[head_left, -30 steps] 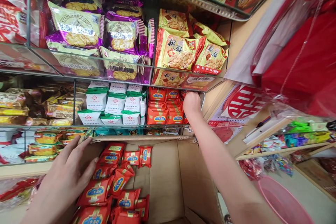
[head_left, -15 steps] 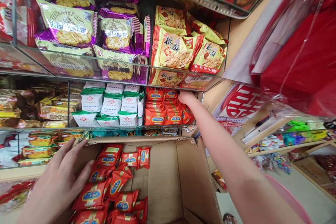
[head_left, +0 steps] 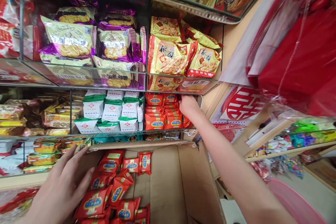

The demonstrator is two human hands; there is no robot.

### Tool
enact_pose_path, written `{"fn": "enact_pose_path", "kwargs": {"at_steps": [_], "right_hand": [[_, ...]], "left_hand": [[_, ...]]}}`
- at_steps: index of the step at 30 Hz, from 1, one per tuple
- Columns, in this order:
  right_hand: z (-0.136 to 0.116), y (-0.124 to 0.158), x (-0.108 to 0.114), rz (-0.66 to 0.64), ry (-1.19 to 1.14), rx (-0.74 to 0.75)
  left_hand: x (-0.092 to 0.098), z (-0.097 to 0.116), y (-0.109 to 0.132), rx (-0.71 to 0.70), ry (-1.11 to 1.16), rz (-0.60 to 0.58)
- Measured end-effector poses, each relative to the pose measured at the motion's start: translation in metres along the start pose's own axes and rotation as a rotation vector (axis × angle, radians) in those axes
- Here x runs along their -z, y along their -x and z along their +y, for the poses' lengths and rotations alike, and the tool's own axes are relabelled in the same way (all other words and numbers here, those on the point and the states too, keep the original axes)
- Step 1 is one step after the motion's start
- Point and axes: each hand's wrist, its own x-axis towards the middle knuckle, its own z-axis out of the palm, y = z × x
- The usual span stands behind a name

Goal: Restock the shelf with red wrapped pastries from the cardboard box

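Observation:
My left hand [head_left: 64,182] is at the left corner of an open cardboard box [head_left: 168,185], its fingers over the rim and its thumb on the inner side. In the box lie loose red biscuit packets [head_left: 91,201] with blue and yellow labels, mostly on the left. My right hand [head_left: 189,106] reaches into the right end of a shelf compartment, beside stacked red biscuit packets [head_left: 155,120] of the same kind. Its fingers are hidden inside, so whatever they hold does not show.
White-and-green packets [head_left: 110,110] fill the neighbouring compartment. Above, a glass shelf edge [head_left: 105,71] fronts purple biscuit packets [head_left: 73,38] and yellow-red ones [head_left: 170,57]. Red plastic-wrapped goods [head_left: 299,59] hang at the right. A pink basin [head_left: 294,199] is at lower right.
The camera view has shifted slightly, so the shelves sit a little lower. My right hand remains in the compartment, its wrist tilted a little more. My left hand keeps its place on the box.

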Motion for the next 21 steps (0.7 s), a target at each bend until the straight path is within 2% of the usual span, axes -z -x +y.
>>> {"fn": "enact_pose_path", "kwargs": {"at_steps": [2,3,4,6,9,12,14,18,21], "right_hand": [[-0.014,0.045,0.007,0.095,-0.034,0.045],[-0.024,0.072,0.007,0.101,-0.086,0.137],[-0.035,0.100,0.004,0.043,-0.156,0.271],[-0.060,0.153,-0.013,-0.167,-0.350,0.520],[-0.093,0.205,-0.054,-0.509,-0.552,0.558],[-0.111,0.222,-0.092,-0.848,-0.594,0.488],[-0.114,0.221,-0.106,-0.982,-0.617,0.413],[-0.111,0.220,-0.118,-1.011,-0.739,0.241],[-0.111,0.226,-0.132,-0.994,-0.734,0.105]], "left_hand": [[0.001,0.001,0.001,0.024,0.006,-0.021],[0.002,0.001,0.001,0.037,0.011,-0.031],[0.002,0.002,0.001,0.047,0.017,-0.039],[0.003,0.002,0.000,0.056,0.027,-0.044],[0.004,0.004,-0.002,0.029,0.052,-0.013],[0.007,0.008,-0.003,0.007,0.086,-0.003],[0.009,0.010,-0.003,0.013,0.088,-0.015],[0.010,0.009,0.000,-0.028,0.087,-0.022],[0.008,0.006,0.000,-0.056,0.088,0.006]]}}
